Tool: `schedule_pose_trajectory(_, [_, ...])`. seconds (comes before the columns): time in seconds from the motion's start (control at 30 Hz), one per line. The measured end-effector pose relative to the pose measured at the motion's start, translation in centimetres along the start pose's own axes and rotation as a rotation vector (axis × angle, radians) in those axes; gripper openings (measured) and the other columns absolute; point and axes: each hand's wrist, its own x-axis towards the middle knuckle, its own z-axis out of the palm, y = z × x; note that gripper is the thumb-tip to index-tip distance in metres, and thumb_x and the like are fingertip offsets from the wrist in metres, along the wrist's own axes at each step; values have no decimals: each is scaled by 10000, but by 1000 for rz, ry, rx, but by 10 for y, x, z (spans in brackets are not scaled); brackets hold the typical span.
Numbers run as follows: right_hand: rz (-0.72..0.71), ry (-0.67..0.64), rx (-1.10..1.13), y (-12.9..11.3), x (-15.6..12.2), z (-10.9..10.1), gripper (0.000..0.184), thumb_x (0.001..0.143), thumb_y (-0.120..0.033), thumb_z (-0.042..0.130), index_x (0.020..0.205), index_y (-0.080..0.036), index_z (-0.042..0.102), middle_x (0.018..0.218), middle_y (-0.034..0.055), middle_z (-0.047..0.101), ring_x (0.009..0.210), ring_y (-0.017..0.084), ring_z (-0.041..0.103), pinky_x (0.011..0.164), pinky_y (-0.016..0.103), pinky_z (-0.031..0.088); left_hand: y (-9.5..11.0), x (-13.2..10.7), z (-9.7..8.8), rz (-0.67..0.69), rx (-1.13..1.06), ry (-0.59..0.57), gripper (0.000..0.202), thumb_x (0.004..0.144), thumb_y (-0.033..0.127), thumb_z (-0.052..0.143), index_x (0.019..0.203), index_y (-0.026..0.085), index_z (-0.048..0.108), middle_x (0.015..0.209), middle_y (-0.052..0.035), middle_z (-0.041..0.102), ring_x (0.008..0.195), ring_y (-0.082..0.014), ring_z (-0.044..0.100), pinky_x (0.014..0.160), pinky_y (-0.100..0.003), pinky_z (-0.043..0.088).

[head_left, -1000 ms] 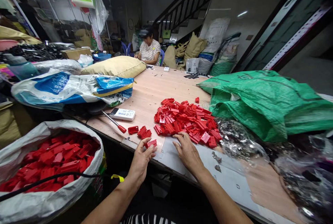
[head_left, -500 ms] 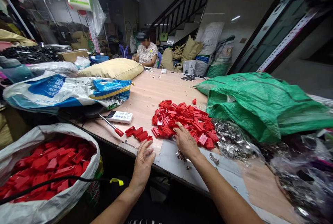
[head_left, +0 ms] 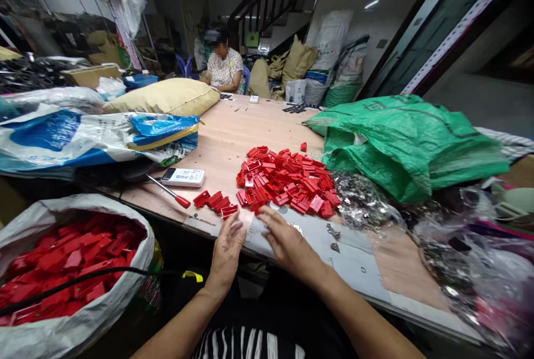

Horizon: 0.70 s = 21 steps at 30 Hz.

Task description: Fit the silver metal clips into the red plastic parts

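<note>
A loose heap of red plastic clip-like pieces (head_left: pixel 292 181) covers the middle of the table. My left hand (head_left: pixel 227 245) is at the table's front edge, fingers raised and parted, just below a short row of red pieces (head_left: pixel 214 202); its fingertips come close to the nearest one. My right hand (head_left: pixel 286 239) hovers in front of the heap, fingers pointing left, apart and slightly blurred. Some red shows by its fingertips, but I cannot tell whether it is touched. Small shiny metal parts (head_left: pixel 334 231) lie right of that hand, on a grey sheet (head_left: pixel 354 253).
At left, a white sack (head_left: pixel 142 225) full of red pieces stands below the table. A red-handled tool (head_left: pixel 181 201) lies by a white device (head_left: pixel 183 177). A green woven sack (head_left: pixel 409 142) and bagged metal parts (head_left: pixel 362 203) are at right. Another person (head_left: pixel 224 67) sits across the table.
My right hand has drawn back from the heap, leftward and nearer to me, closing on my left hand. My left hand stays near the row of red pieces. The view has shifted slightly.
</note>
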Motion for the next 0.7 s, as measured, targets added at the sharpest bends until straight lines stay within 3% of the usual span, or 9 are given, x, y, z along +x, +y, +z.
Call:
schedule_pose_trajectory(0.1, [-59, -95, 122, -30, -32, 11, 427, 904, -97, 404, 1312, -197, 481, 1424, 86, 446, 1317, 168, 411, 1083, 319, 392, 10, -5, 6, -293, -276, -155, 466, 842, 381, 620, 1269, 215, 532, 1116, -97, 647, 874, -165, 647, 731, -259, 516])
schedule_pose_trajectory(0.2, [-27, -121, 199, -38, -54, 11, 424, 878, -94, 458, 1280, -222, 498, 1433, 70, 431, 1326, 180, 395, 1095, 326, 369, 14, -8, 8, -449, -419, -249, 288, 837, 259, 639, 1098, 138, 624, 1016, -91, 679, 779, -125, 651, 669, -205, 513])
schedule_pose_trajectory(0.33, [209, 30, 186, -7, -69, -2, 301, 894, -193, 499, 1189, -234, 539, 1205, 71, 607, 1110, 198, 577, 959, 339, 472, 15, -11, 8, -531, -486, -271, 244, 830, 159, 624, 1072, 130, 613, 1045, -90, 680, 842, -181, 689, 767, -269, 542])
schedule_pose_trajectory(0.43, [416, 161, 6, 23, -75, -9, 205, 894, -229, 483, 1077, -208, 572, 992, 67, 662, 898, 208, 634, 822, 361, 502, 15, -13, 9, -587, -522, -270, 302, 834, 142, 613, 1134, 128, 575, 1089, -110, 671, 941, -247, 689, 832, -310, 543])
schedule_pose_trajectory(0.53, [441, 131, -125, 41, -78, -8, 158, 882, -236, 486, 999, -214, 590, 966, 61, 660, 866, 212, 624, 785, 361, 484, 15, -14, 10, -630, -588, -277, 329, 846, 130, 598, 1172, 124, 548, 1102, -118, 666, 1025, -273, 662, 860, -310, 543])
schedule_pose_trajectory(0.7, [425, 110, -159, 47, -78, 0, 133, 899, -246, 461, 883, -225, 591, 899, 42, 652, 832, 202, 616, 757, 340, 469, 14, -15, 13, -666, -677, -244, 311, 856, 143, 592, 1164, 111, 568, 1176, -115, 634, 1105, -294, 621, 880, -306, 552])
